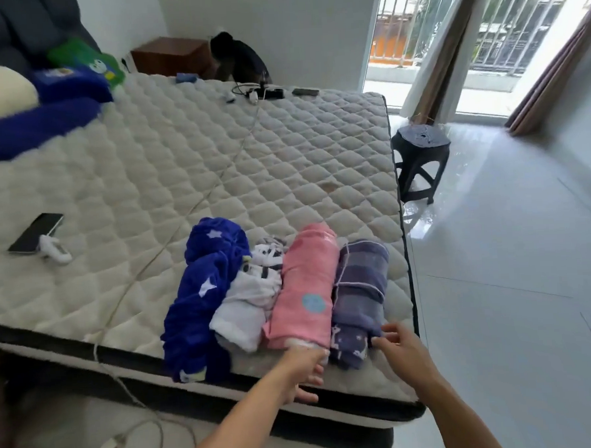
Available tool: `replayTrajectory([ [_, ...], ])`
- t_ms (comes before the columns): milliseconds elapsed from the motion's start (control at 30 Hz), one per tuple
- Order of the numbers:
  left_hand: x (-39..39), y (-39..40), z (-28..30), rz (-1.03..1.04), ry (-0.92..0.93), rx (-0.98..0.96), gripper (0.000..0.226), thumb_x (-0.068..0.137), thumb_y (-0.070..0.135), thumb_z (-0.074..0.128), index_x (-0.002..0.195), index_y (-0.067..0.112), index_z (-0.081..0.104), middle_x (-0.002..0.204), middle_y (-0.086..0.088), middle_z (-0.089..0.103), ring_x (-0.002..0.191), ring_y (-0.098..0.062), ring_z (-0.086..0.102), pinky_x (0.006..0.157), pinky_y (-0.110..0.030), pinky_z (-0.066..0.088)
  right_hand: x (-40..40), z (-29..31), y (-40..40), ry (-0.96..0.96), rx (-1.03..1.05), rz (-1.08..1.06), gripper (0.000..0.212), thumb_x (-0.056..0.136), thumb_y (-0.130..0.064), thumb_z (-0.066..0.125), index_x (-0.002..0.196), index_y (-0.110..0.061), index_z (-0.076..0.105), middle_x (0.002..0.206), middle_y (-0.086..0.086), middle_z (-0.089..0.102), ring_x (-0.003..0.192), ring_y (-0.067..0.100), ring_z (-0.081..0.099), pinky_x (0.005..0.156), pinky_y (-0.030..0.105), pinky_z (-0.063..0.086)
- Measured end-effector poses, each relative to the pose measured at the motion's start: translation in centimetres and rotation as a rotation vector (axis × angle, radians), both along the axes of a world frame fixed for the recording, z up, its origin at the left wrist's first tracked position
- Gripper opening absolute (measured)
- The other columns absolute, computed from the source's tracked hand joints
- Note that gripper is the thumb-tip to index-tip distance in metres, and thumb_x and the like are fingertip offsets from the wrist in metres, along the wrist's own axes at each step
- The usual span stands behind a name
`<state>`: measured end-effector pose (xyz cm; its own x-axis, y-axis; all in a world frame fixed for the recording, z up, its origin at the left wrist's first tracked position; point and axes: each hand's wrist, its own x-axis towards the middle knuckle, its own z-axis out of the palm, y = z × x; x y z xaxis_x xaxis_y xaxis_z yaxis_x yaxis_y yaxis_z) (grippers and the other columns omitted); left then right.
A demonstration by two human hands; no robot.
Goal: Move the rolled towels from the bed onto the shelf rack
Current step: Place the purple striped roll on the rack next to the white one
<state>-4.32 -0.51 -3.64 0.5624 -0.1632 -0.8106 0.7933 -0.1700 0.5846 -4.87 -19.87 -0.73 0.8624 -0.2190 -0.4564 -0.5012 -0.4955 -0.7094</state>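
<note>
Several rolled towels lie side by side at the near right corner of the bed (215,152): a dark blue one with stars (202,297), a white one with black marks (250,298), a pink one (306,288) and a purple one (359,289). My left hand (303,369) is at the near end of the pink towel, fingers curled beneath it. My right hand (401,346) touches the near end of the purple towel with fingers apart. No shelf rack is in view.
A phone (36,232) and a small white object (56,250) lie on the mattress at left. Pillows (39,124) are at the head. A cable (171,237) crosses the bed. A black stool (421,159) stands on the tiled floor at right.
</note>
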Motion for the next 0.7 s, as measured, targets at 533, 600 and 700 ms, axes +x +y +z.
replayTrajectory([
  [533,5.4,-7.2,-5.7,0.363,0.444,-0.213,0.037,0.09,0.048,0.055,0.118,0.024,0.055,0.126,-0.004,0.056,0.105,-0.024,0.057,0.083,-0.049,0.048,16.0,-6.6,-5.9,0.259,0.133,-0.098,0.078,0.08,-0.046,0.069,0.137,-0.004,0.037,0.135,0.014,0.05,0.114,0.028,0.053,0.083,0.033,0.045],
  [600,5.9,-7.5,-6.1,0.402,0.469,-0.204,0.029,0.09,0.049,0.055,0.105,0.024,0.058,0.113,-0.001,0.058,0.102,-0.024,0.059,0.087,-0.051,0.046,17.8,-7.2,-5.5,0.287,0.193,-0.111,0.072,0.076,-0.046,0.073,0.129,-0.003,0.048,0.123,0.012,0.059,0.095,0.024,0.06,0.062,0.027,0.047],
  [700,6.3,-7.7,-6.3,0.425,0.49,-0.174,0.038,0.091,0.046,0.056,0.12,0.022,0.056,0.127,-0.003,0.057,0.113,-0.028,0.058,0.078,-0.05,0.049,19.1,-8.4,-4.9,0.346,0.254,-0.123,0.076,0.066,-0.048,0.08,0.124,-0.007,0.053,0.113,0.012,0.062,0.083,0.021,0.058,0.05,0.025,0.042],
])
